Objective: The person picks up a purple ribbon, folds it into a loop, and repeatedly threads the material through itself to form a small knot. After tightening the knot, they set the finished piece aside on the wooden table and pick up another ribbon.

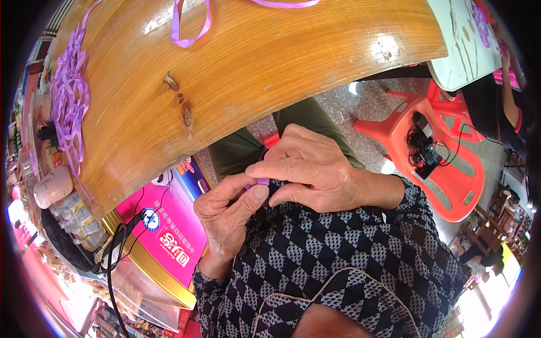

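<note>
My left hand (228,211) and my right hand (313,169) meet in front of my body, just off the near edge of the wooden table. A small folded bit of purple ribbon (263,181) shows between them. The thumb and forefinger of my left hand pinch it. Curled over from the right, my right hand has its forefinger against the left fingertips and its thumb a little below; its other fingers are partly hidden. The rest of the held ribbon is mostly covered by the hands.
The wooden table (253,67) carries a heap of purple ribbon (70,96) at its left edge and a ribbon loop (191,34) at the far side. A red plastic stool (451,174) with black cables stands right. Left is a pink-topped case (163,225). A person (496,107) is far right.
</note>
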The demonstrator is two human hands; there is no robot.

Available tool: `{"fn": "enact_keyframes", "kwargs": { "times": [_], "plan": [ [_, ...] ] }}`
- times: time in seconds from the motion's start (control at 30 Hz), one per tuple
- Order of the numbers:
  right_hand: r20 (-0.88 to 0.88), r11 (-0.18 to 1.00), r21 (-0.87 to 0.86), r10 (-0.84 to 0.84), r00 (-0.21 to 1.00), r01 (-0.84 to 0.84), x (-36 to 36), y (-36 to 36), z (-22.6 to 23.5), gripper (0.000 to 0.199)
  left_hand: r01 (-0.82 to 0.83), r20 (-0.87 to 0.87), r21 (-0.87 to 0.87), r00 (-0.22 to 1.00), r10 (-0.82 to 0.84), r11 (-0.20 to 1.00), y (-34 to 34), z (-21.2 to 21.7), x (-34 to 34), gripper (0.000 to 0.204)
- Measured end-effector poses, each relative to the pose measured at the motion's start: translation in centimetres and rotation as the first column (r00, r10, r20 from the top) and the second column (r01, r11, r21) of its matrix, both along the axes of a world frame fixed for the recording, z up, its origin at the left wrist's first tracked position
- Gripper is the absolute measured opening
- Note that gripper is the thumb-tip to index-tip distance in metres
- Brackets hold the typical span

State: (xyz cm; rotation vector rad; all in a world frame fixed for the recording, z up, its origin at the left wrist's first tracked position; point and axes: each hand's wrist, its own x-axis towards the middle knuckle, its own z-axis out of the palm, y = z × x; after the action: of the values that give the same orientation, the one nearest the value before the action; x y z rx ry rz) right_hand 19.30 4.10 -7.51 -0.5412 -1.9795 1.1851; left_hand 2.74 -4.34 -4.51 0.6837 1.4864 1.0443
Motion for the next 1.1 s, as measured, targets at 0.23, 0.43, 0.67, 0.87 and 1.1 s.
{"fn": "enact_keyframes", "kwargs": {
  "times": [0.23,0.43,0.67,0.87,1.1],
  "plan": [
    [-0.006,0.98,-0.193,0.052,0.999,-0.052,0.0,0.2,-0.9,0.042,0.015,0.102,-0.057,0.995,-0.009,0.998,0.1,0.0,-0.1,0.017],
    [-0.074,0.975,-0.159,0.147,0.986,-0.157,-0.3,0.9,-0.9,0.033,0.041,0.24,-0.069,0.971,-0.023,0.997,0.3,-0.2,-0.7,0.016],
    [-0.116,0.964,-0.201,0.152,0.981,-0.174,-0.1,0.8,-1.1,0.021,0.112,0.222,-0.106,0.971,-0.086,0.988,0.4,-0.1,-1.4,0.015],
    [-0.082,0.988,-0.144,0.046,0.996,-0.058,-0.4,0.2,-0.9,0.013,0.262,-0.239,0.26,0.95,-0.201,0.929,1.1,-0.6,-0.8,0.014],
    [-0.086,0.989,-0.146,-0.009,0.996,-0.003,-0.5,0.1,-0.7,0.012,0.209,-0.101,0.091,0.975,-0.2,0.974,0.5,-0.2,-1.1,0.014]
  ]
}}
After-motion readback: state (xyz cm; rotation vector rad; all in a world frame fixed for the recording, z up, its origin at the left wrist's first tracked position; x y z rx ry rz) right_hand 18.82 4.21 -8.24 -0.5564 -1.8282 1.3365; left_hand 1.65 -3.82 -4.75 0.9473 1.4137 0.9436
